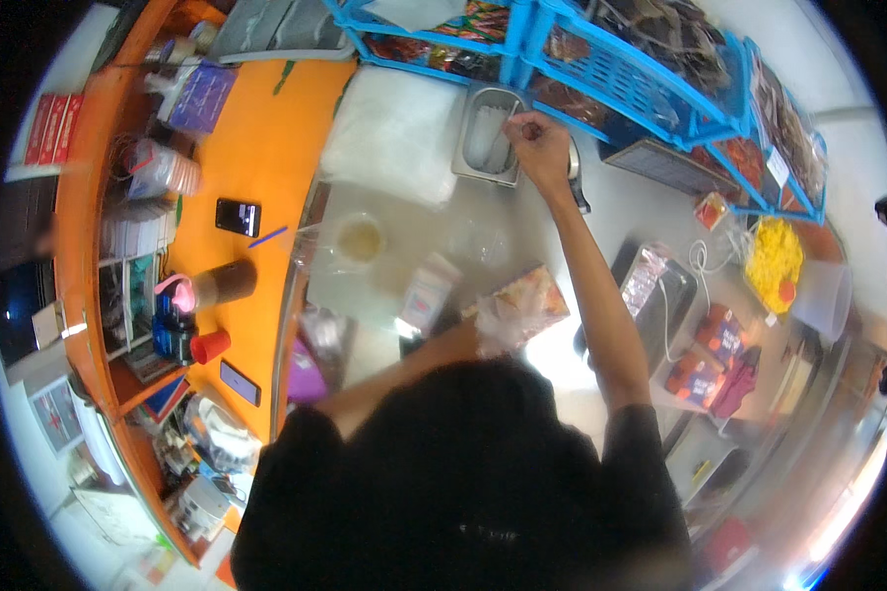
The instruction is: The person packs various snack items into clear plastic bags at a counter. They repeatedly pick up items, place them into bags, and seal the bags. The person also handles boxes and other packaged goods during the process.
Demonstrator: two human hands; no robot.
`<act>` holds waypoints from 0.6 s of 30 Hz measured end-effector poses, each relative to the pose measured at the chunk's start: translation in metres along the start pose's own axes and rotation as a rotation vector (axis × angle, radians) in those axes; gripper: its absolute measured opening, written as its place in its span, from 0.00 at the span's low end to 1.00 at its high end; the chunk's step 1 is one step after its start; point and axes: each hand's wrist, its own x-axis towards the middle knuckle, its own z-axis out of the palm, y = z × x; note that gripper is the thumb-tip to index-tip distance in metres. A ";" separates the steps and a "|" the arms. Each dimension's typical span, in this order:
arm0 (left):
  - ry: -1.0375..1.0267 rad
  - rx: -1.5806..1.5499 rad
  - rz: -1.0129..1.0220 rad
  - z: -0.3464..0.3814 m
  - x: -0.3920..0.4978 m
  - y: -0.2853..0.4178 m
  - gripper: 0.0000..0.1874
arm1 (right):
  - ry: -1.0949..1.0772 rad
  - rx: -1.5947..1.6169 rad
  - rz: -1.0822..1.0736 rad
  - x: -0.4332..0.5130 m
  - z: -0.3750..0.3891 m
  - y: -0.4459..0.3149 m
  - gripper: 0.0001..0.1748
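My right hand point(539, 148) reaches forward to the rim of a rectangular metal container point(460, 156), its fingers curled around what seems to be a thin pale utensil point(512, 118). White contents, too blurred to name, fill part of that container. Close to my body, my left hand point(480, 329) grips a clear plastic bag point(504, 321); the bag and blur hide most of its fingers. Against the bag lies a packet with an orange-brown printed pattern point(543, 295). Just left of it is a pink-and-white carton point(429, 292).
Blue plastic baskets point(621, 74) of packaged goods line the back. A stack of clear plastic bags point(399, 133) lies left of the container, a round tub point(361, 240) nearer me. The orange counter point(266, 148) at left bears a phone point(238, 217) and tumbler point(225, 284). A corded device point(654, 288) is right.
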 end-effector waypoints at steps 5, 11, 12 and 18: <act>0.101 0.095 0.073 0.000 -0.008 -0.017 0.14 | 0.021 0.244 0.185 -0.017 -0.010 -0.008 0.05; 0.133 0.155 0.110 -0.007 -0.015 -0.026 0.13 | -0.085 0.050 0.232 -0.112 -0.068 -0.028 0.05; 0.132 0.170 0.112 -0.010 -0.016 -0.024 0.12 | -0.250 -0.256 0.245 -0.140 -0.079 -0.030 0.03; 0.074 0.502 0.107 -0.028 -0.018 0.022 0.19 | -0.450 -0.223 0.081 -0.246 -0.095 -0.019 0.05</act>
